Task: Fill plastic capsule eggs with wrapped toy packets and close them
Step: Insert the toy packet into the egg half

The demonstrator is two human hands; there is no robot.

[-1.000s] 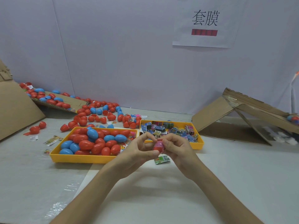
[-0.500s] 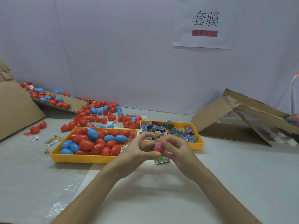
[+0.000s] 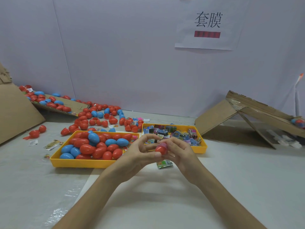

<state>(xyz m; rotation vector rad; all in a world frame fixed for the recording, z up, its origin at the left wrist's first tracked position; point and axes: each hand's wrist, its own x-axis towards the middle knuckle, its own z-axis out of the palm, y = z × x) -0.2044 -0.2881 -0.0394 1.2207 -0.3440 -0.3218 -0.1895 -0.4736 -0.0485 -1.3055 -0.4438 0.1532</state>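
Both hands meet over the table and pinch one red capsule egg (image 3: 161,149). The left hand (image 3: 140,154) has its thumb against the egg's near side and its forefinger arched above. The right hand (image 3: 179,154) curls its fingers (image 3: 171,143) round the far side, hiding the seam. Just below the egg a green packet (image 3: 165,163) lies on the pale table (image 3: 231,179). To the left is a yellow tray (image 3: 79,163) of red and blue eggs, and behind the hands another yellow tray (image 3: 202,148) of wrapped packets (image 3: 175,133). Loose eggs (image 3: 99,116) trail to the back left over a cardboard sheet (image 3: 74,104). Folded cardboard (image 3: 214,118) stands at the right, and a paper sign (image 3: 208,23) hangs on the grey wall (image 3: 115,55).
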